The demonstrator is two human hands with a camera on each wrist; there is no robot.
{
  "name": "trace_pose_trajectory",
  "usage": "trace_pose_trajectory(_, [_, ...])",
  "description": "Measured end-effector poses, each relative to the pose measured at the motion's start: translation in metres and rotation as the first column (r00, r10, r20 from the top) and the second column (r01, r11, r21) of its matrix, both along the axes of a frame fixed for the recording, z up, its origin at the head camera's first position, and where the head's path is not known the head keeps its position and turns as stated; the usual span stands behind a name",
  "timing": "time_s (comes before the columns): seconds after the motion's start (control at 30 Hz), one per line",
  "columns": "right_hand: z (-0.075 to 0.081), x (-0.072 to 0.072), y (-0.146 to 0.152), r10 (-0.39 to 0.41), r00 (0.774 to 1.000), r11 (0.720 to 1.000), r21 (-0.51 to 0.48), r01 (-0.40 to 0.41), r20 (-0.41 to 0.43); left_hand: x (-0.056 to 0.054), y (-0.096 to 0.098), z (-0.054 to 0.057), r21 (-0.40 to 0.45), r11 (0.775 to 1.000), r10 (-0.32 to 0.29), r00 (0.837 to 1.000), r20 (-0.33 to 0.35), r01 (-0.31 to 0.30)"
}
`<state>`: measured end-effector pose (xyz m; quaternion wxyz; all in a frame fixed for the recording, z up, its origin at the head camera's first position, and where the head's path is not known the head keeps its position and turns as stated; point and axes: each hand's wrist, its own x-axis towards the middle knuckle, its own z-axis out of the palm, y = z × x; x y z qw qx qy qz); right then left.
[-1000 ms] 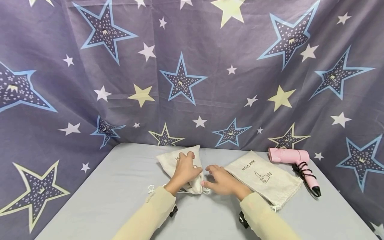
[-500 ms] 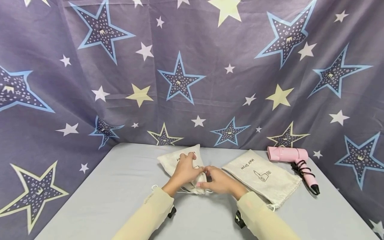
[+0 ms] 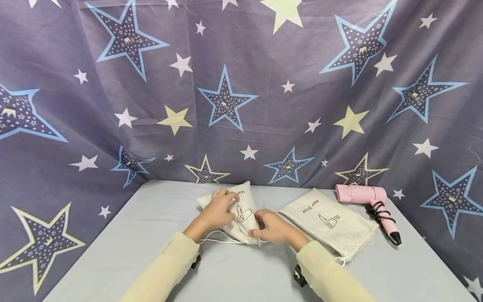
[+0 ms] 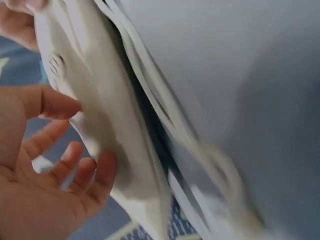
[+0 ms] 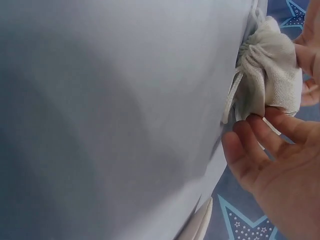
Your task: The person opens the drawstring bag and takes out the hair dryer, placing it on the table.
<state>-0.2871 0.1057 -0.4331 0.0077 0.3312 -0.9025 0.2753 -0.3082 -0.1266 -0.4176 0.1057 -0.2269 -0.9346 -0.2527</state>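
Observation:
A cream drawstring bag point(image 3: 241, 218), printed with a hair dryer drawing, lies bulging at the middle of the table, its gathered mouth toward the person. My left hand point(image 3: 216, 209) hovers at its left side with loosely bent fingers. In the left wrist view those fingers point(image 4: 105, 172) overlap the cloth, nothing gripped. At the bag's right edge, my right hand point(image 3: 273, 226) holds the cloth between thumb and fingers, close to the mouth. The right wrist view shows the puckered bag point(image 5: 270, 70) with fingertips point(image 5: 257, 125) against its edge. A white cord point(image 3: 222, 239) trails from the mouth.
A second, flat cream bag point(image 3: 328, 222) marked "Hair Dryer" lies to the right. Beyond it, a pink hair dryer point(image 3: 362, 195) rests near the right edge, its black cord point(image 3: 381, 214) wound round the handle. A star-patterned curtain point(image 3: 241, 92) backs the table point(image 3: 124, 251).
My right hand has moved in from beside the bag onto its right edge. My left hand has since slid left off the bag's middle, uncovering the printed drawing.

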Motion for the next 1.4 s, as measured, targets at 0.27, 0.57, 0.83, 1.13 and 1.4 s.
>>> trace_pose_trajectory(0.27, [-0.003,0.000,0.003,-0.016,1.000,1.000,-0.007,0.016,-0.019,-0.011,-0.030,-0.010,-0.134,0.987,0.069,0.991,-0.116,-0.084])
trace_pose_trajectory(0.57, [0.005,0.001,0.012,-0.020,1.000,1.000,0.010,0.020,0.013,-0.018,-0.021,-0.008,-0.108,0.994,0.002,0.990,-0.143,-0.017])
trace_pose_trajectory(0.83, [0.005,0.000,0.021,0.023,1.000,1.000,0.021,-0.023,0.000,-0.017,-0.010,-0.002,-0.161,0.986,0.036,0.997,-0.062,-0.046])
trace_pose_trajectory(1.13, [0.009,0.011,0.032,-0.005,1.000,1.000,0.015,0.005,-0.003,0.001,-0.006,0.004,-0.135,0.990,-0.032,0.998,0.048,0.038])
trace_pose_trajectory(1.4, [0.012,0.019,0.029,0.071,0.981,0.979,0.199,-0.034,-0.182,0.017,0.004,0.009,-0.186,0.948,-0.251,0.966,0.068,0.260])
